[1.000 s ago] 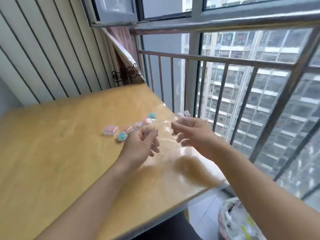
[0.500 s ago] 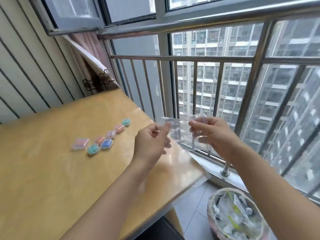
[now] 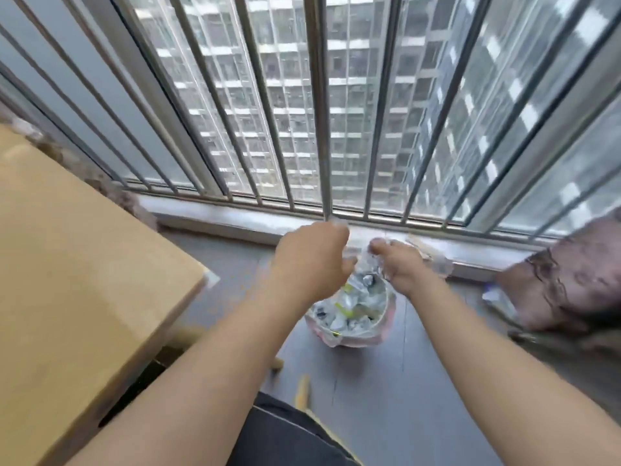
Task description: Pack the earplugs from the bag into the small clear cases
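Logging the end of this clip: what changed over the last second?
Both hands, left and right, swung from over the table to above the floor waste bin, crumpling the clear bag. The filled cases dropped out of view. Both hands hold the bag throughout.

The whole view is motion-blurred. The left hand [image 3: 311, 260] shows only its back, so its fingers are hidden and what they hold cannot be told. A crumpled clear bag [image 3: 368, 262] between the 2 hands is too smeared to make out its contents. Below the fingers, the waste in the bin [image 3: 353, 307] is unreadable. The surface [image 3: 84, 264] is cut by the left edge, left of the fingers.
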The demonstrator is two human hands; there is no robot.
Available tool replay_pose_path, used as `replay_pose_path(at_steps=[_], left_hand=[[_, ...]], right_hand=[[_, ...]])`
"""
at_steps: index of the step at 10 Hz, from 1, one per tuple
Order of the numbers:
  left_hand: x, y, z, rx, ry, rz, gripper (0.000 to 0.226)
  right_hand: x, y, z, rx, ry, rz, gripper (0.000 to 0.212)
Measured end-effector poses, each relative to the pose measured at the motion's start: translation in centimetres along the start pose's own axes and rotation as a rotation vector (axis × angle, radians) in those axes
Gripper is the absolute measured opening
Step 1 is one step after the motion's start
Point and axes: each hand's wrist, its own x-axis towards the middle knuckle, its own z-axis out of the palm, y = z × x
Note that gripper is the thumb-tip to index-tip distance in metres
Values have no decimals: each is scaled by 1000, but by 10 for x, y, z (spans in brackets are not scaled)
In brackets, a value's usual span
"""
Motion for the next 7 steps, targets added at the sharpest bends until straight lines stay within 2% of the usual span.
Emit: replay_pose_path(at_steps=[1,2,3,4,5,6,7], left_hand=[[7,-5,47,-62,-80,-80,31],[9,-20,76,-135,-143,-157,27],[7,-34,95,-206,-226,-208,23],[4,-42,106,-240,-271,-209,18],[4,-43,112,-261,-272,-192,20],[3,-40,111,-291,-252,-188,23],[6,-36,105,-321,-192,-154,22]], right_hand=[[32,44,-25,122,-40,149,15],[50,75,-27,143,12,256,17],[66,105,-28,-182,204,313,11],[72,116,-30,-656,313,204,44],[71,117,-24,-758,252,97,58],[69,123,-16,-1080,143,97,43],[61,110,-7,-1139,18,112,27]])
